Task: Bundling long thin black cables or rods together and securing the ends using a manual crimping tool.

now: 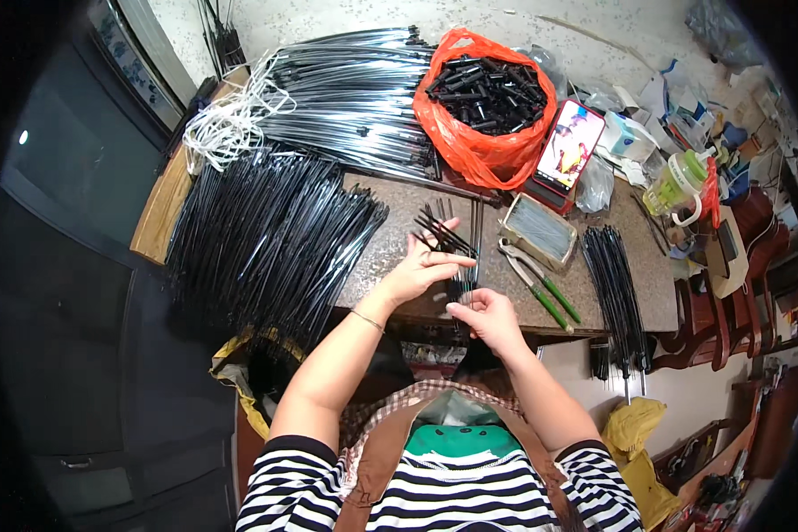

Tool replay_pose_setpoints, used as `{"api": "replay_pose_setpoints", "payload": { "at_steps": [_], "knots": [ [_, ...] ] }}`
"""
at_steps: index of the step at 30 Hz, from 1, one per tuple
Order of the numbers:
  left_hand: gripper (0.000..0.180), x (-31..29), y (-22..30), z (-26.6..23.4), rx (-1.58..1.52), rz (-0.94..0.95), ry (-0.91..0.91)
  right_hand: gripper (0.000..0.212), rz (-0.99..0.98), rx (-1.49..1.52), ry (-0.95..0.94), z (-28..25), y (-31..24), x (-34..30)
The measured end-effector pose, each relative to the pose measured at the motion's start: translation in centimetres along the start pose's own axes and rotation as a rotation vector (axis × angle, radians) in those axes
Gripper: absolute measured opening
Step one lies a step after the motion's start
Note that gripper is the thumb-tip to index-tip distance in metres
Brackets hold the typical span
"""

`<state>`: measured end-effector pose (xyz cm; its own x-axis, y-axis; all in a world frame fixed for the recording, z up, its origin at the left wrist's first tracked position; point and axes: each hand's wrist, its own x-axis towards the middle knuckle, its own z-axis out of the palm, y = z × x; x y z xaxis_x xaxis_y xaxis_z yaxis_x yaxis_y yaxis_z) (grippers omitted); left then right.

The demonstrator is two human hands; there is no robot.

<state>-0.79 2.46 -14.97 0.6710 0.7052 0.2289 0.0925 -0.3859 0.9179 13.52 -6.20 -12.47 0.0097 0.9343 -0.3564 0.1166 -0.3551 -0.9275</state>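
My left hand (419,270) is closed around a small bunch of thin black rods (445,234), whose ends fan out above the fingers. Just below and to its right, my right hand (495,322) pinches, thumb against fingers, at the lower part of thin rods standing between the two hands. How many rods each hand holds is hard to make out. Right of the hands lie cutting pliers (541,285) with green handles. Behind the pliers sits a small open box (571,249) of fine grey wire pieces.
A large pile of black rods (266,235) covers the table's left side. Shiny rods (355,97) with white strings (239,120) lie behind. A red bag (479,161) holds short black tubes (488,93). Also here are a phone (571,146), a green bottle (669,186) and another rod bundle (615,288).
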Motion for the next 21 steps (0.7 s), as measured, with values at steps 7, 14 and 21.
{"api": "replay_pose_setpoints", "payload": {
  "at_steps": [7, 14, 21],
  "knots": [
    [0.037, -0.7, 1.7, 0.9, 0.465, -0.036, -0.109, 0.011, 0.231, 0.258, -0.092, -0.4, -1.4, 0.4],
    [0.041, -1.2, 1.8, 1.0, 0.52, -0.065, -0.067, 0.008, 0.13, 0.261, -0.116, -2.3, -0.7, 0.0],
    [0.04, -1.2, 2.6, 2.9, 0.388, -0.087, -0.032, 0.007, 0.134, 0.304, -0.132, -1.0, -0.6, -0.6]
  ]
}}
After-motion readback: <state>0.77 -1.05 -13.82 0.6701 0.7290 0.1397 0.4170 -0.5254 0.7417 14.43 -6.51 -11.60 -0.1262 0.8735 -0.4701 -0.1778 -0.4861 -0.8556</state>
